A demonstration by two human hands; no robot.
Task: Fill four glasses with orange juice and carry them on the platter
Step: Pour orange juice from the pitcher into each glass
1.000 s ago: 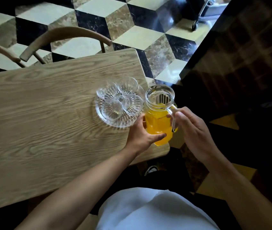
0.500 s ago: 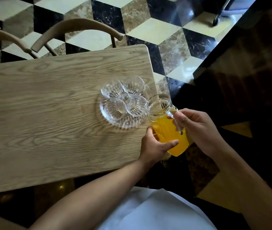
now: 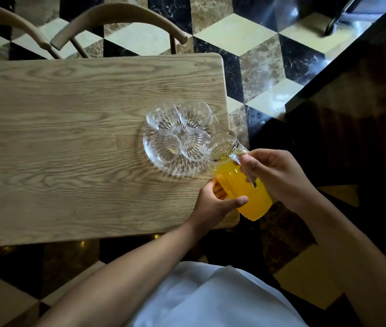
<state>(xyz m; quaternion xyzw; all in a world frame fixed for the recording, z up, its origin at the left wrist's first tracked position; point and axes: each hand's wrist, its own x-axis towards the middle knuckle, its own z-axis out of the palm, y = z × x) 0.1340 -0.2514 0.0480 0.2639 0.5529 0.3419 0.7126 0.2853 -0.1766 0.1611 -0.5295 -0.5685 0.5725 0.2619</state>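
Observation:
A clear glass platter [image 3: 175, 169] sits near the right end of the wooden table [image 3: 69, 138]. Several empty ribbed glasses stand on it, the nearest right one [image 3: 193, 146] just under the jug's mouth. The glass jug [image 3: 241, 182], about two thirds full of orange juice, is tilted with its spout toward that glass. My right hand [image 3: 279, 175] grips the jug's handle. My left hand [image 3: 215, 201] holds the jug's lower body from the left. No juice shows in any glass.
Two curved wooden chair backs [image 3: 116, 22] stand behind the table's far edge. The table's right edge [image 3: 228, 128] lies just beyond the platter, over a checkered marble floor [image 3: 258, 62]. A dark cabinet [image 3: 357, 102] fills the right side.
The jug has been lifted and tipped from upright toward the platter, its mouth now over the near right glass. Both hands stayed on it.

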